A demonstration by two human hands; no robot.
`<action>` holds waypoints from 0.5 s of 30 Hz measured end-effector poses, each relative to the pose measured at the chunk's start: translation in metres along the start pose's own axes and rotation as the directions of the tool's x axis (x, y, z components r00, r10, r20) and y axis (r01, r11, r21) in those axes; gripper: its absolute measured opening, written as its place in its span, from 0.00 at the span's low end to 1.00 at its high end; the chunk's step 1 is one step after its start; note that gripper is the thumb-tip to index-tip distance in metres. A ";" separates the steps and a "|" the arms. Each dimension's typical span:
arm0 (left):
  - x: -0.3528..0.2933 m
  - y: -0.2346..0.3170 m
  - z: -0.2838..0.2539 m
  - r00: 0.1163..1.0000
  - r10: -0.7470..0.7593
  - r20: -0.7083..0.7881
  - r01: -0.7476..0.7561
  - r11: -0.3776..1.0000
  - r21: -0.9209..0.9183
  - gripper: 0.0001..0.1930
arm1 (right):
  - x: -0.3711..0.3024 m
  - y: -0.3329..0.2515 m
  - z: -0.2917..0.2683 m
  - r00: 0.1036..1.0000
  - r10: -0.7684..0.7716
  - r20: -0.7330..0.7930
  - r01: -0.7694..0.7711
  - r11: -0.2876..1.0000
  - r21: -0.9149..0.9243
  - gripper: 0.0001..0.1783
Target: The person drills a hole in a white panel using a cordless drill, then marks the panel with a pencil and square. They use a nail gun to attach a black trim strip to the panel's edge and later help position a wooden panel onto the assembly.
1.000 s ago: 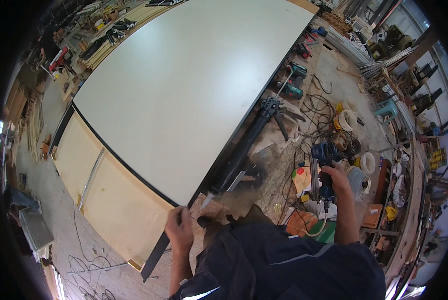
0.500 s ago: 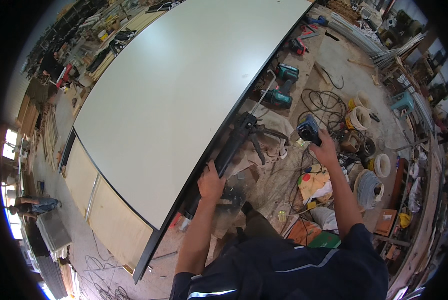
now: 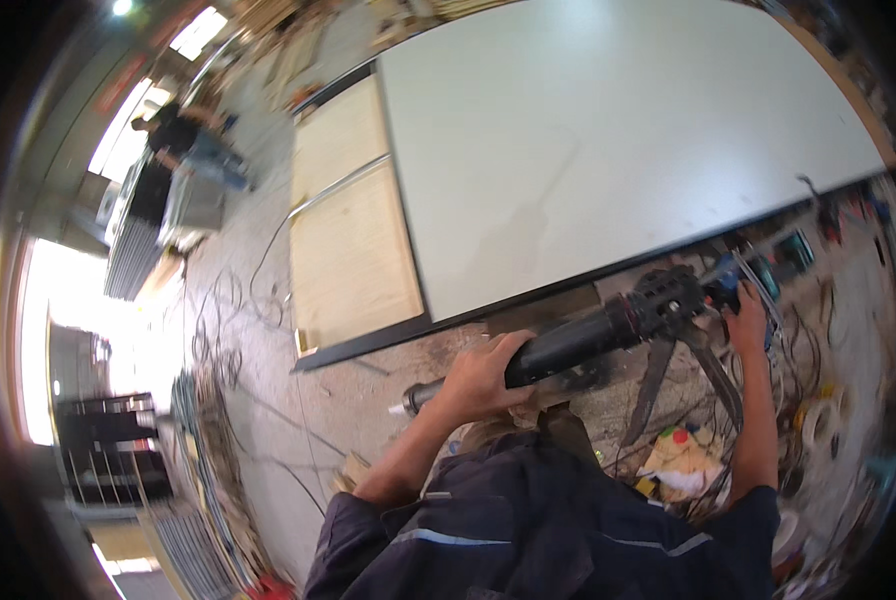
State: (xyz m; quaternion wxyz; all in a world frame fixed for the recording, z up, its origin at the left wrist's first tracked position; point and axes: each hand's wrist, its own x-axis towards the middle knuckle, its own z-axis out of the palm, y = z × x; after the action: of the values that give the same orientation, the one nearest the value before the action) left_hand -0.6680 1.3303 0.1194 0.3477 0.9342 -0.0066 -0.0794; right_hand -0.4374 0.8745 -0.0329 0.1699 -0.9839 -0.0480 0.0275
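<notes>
Left forearm: rises from the lower edge in a slant up and to the right, elbow bent near the dark work shirt [image 3: 528, 515], wrist fairly straight.
Left hand: the left hand [image 3: 480, 382] wraps the black barrel of the caulking gun [image 3: 573, 347] from the near side, thumb laid over the top, the other fingers curled below; the grip is closed around the tube.
Caulking gun: held across the front of the body, pale nozzle tip low at the left, handle end higher at the right; its two black levers hang downward, spread apart.
Right forearm: goes almost straight up from the sleeve, well apart from the left one.
Right hand: the right hand [image 3: 748, 322] is raised just beside the caulking gun's handle end, fingers bent around the blue nail gun [image 3: 725, 272]; exact finger placement is blurred.
Nail gun: partly hidden behind the caulking gun's handle end.
Bench panel: a large white panel [image 3: 618, 150] lies beyond both hands, with a dark edge strip [image 3: 528, 303] along its near side.
Left of panel: a pale plywood section [image 3: 353, 255], crossed by a metal bar [image 3: 338, 187].
Beyond right hand: a teal cordless drill [image 3: 794, 252].
</notes>
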 end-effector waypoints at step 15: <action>-0.055 -0.004 -0.063 0.854 0.397 -0.336 -0.291 0.900 0.325 0.38 | -0.206 -0.133 -0.095 0.965 -0.237 0.108 -0.042 0.267 0.963 0.29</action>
State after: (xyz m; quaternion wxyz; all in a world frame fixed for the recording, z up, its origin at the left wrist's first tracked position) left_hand -0.7133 1.3782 0.1716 0.2239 0.9517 -0.1152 0.1759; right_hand -0.6472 0.9463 0.1090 0.7223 -0.6665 -0.1020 0.1540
